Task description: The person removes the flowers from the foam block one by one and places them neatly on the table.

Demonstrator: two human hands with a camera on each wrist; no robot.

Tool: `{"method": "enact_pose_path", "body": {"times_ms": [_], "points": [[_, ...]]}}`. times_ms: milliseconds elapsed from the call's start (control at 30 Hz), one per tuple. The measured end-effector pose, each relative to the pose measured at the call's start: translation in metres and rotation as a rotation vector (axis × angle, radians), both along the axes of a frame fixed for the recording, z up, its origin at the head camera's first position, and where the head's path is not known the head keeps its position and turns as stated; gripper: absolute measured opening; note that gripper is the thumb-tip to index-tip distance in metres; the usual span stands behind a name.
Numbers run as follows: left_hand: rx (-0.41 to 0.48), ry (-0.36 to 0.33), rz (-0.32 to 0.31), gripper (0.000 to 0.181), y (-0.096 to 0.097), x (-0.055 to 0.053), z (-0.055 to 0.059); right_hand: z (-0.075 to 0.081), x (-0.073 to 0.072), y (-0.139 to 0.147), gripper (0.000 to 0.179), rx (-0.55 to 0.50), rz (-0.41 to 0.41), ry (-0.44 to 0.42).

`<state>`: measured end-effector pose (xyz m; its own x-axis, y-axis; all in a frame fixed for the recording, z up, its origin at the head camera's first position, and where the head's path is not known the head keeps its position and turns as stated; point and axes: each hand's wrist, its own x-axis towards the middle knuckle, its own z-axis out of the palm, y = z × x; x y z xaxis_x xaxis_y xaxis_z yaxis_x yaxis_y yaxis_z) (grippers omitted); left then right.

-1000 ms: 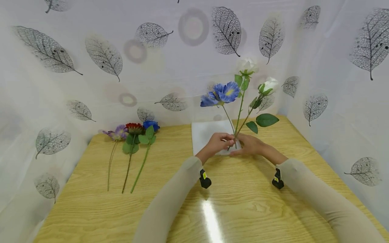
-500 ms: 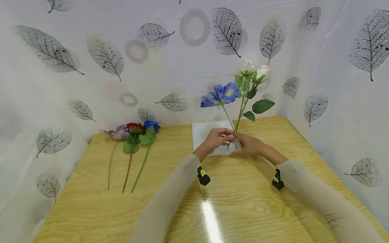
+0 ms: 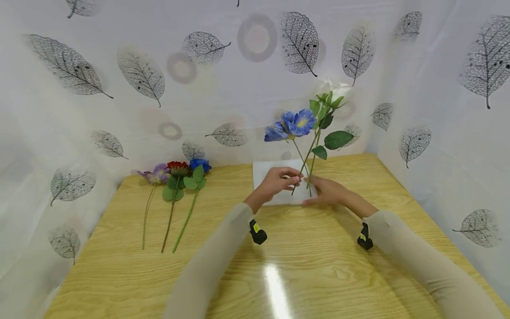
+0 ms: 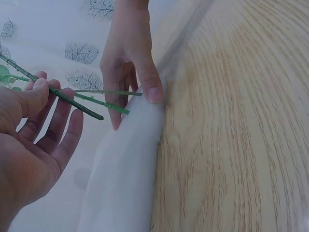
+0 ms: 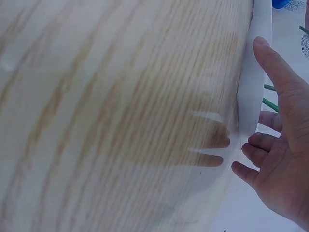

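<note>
My left hand [image 3: 275, 182] pinches the dark green stem [image 4: 67, 99] of a white rose between thumb and fingers. The stem's lower end hangs free above a white foam block [image 3: 263, 170]. A blue flower [image 3: 296, 124] and another white rose have their stems reaching down to the block. Both white rose heads [image 3: 336, 88] overlap in the head view, and a large green leaf [image 3: 338, 139] stands out beside their stems. My right hand [image 3: 328, 191] rests at the block's right corner, thumb [image 4: 153, 92] along the front edge, other fingers loosely spread.
A purple flower [image 3: 157, 174], a red flower [image 3: 178, 168] and a blue rose [image 3: 200, 165] lie side by side on the left of the wooden table [image 3: 223, 212]. A leaf-printed white curtain [image 3: 223, 88] hangs close behind and at both sides.
My left hand has moved slightly left with the rose stem, whose lower end shifted left. The held rose has become more upright, its head now overlapping the other white rose. My right hand stays put.
</note>
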<state>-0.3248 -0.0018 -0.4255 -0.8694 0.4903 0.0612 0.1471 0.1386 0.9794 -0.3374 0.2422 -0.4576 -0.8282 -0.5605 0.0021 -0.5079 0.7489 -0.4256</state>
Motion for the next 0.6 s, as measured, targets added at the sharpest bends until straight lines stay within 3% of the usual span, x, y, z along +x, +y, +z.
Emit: {"method": "enact_pose_path", "body": {"times_ms": [600], "points": [[0.004, 0.021, 0.051, 0.029, -0.07, 0.009, 0.0, -0.001, -0.002, -0.001, 0.101, 0.045, -0.027, -0.036]]}}
